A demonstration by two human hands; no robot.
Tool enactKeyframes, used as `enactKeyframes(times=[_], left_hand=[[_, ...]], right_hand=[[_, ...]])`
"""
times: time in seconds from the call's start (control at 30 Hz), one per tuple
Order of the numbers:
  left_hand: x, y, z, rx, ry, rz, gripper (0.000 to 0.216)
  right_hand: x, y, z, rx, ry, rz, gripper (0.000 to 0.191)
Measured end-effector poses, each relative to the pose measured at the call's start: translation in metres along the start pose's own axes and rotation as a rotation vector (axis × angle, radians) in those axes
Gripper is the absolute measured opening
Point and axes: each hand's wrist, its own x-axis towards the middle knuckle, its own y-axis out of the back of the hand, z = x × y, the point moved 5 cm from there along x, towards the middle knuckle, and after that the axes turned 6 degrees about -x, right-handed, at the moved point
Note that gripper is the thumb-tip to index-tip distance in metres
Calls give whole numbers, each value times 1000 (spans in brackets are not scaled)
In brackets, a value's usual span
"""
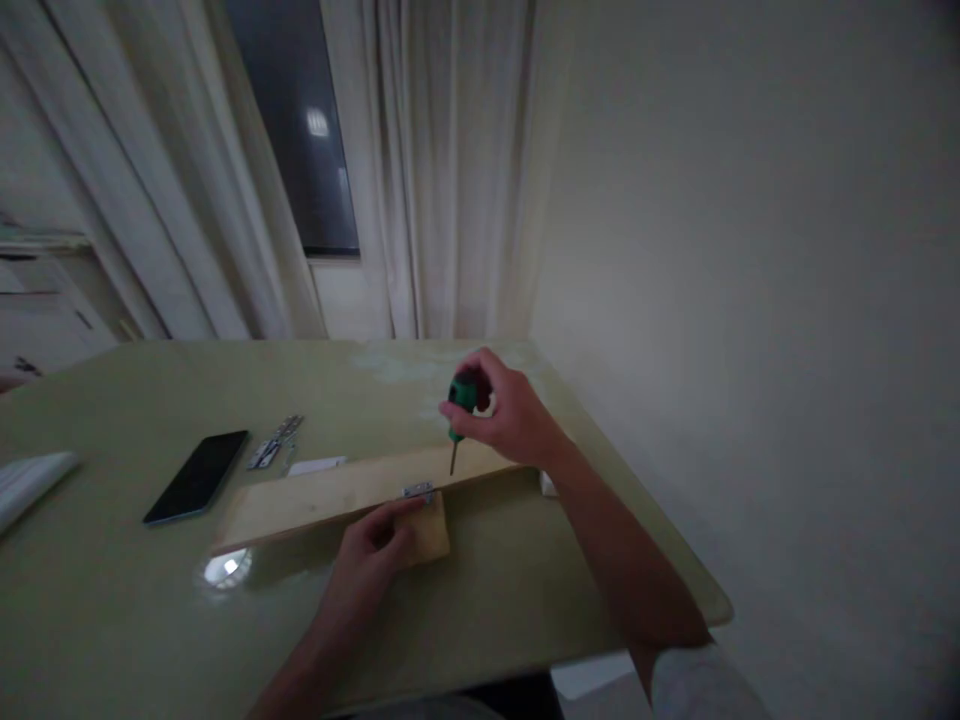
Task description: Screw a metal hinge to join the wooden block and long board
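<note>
A long pale wooden board (pixel 315 498) lies across the table, with a small wooden block (pixel 433 530) against its near edge. A metal hinge (pixel 418 489) sits where the two pieces meet. My left hand (pixel 379 540) grips the block from the left, its index finger reaching along the top just below the hinge. Above the board, my right hand (pixel 506 405) holds a green-handled screwdriver (pixel 462 396) between thumb and fingers. The screwdriver's shaft points down, its tip slightly right of the hinge; whether it touches the wood I cannot tell.
On the green table (pixel 510 590), a dark phone (pixel 199 477) lies left of the board, beside several metal hinges (pixel 276 443). A white object (pixel 34 485) is at the far left, and a small white block (pixel 548 484) is by the board's right end. A wall (pixel 750 300) runs along the right.
</note>
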Motion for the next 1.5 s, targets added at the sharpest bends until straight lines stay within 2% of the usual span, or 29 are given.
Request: enactKeyframes(times=[0.17, 0.23, 0.3, 0.33, 0.37, 0.4, 0.5, 0.57, 0.63, 0.73, 0.87, 0.97, 1.1, 1.17, 1.23, 1.37, 1.43, 1.5], left_hand=[[-2, -4, 2, -16, -50, -22, 45], [-1, -5, -1, -20, -58, -23, 44], [0, -6, -4, -31, -56, -22, 45], [1, -7, -5, -35, -56, -22, 46], [1, -7, -5, -38, -58, -22, 46], [1, -8, -5, -39, -61, -24, 47], [0, -10, -3, -49, -68, -30, 47], [-1, -11, -1, -60, -69, -33, 47], [-1, -11, 2, -65, -67, -33, 47], [1, -6, 4, -71, -54, -17, 47], [5, 1, 11, -86, -57, -16, 47], [5, -2, 14, -65, -42, -67, 48], [1, -12, 9, -43, -31, -106, 45], [0, -15, 5, -55, -50, -116, 44], [-1, -16, 2, -54, -80, -126, 43], [0, -13, -4, -30, -98, -115, 43], [0, -12, -5, -33, -92, -94, 45], [0, -11, -5, -30, -97, -81, 45]], right_hand=[[0, 43, 17, 197, -44, 248, 26], [1, 48, 27, 284, -61, 230, 25], [4, 39, 40, 183, -79, 64, 24], [5, 30, 48, 38, -73, -46, 25], [4, 17, 56, -153, -55, -216, 28], [1, 1, 67, -341, -27, -435, 36], [-15, -33, 98, -509, -54, -803, 77], [-26, -46, 112, -574, -67, -943, 82], [-32, -52, 119, -635, -73, -1021, 74], [-33, -49, 119, -724, -73, -1038, 68], [-36, -34, 110, -799, -90, -978, 69], [-48, -26, 106, -827, -133, -945, 70], [-64, -26, 107, -824, -189, -951, 69], [-69, -27, 110, -804, -208, -965, 72], [-72, -22, 113, -793, -230, -974, 83], [-82, 5, 128, -838, -317, -985, 109], [-90, 22, 137, -865, -378, -995, 111], [-96, 36, 146, -867, -424, -1002, 102]])
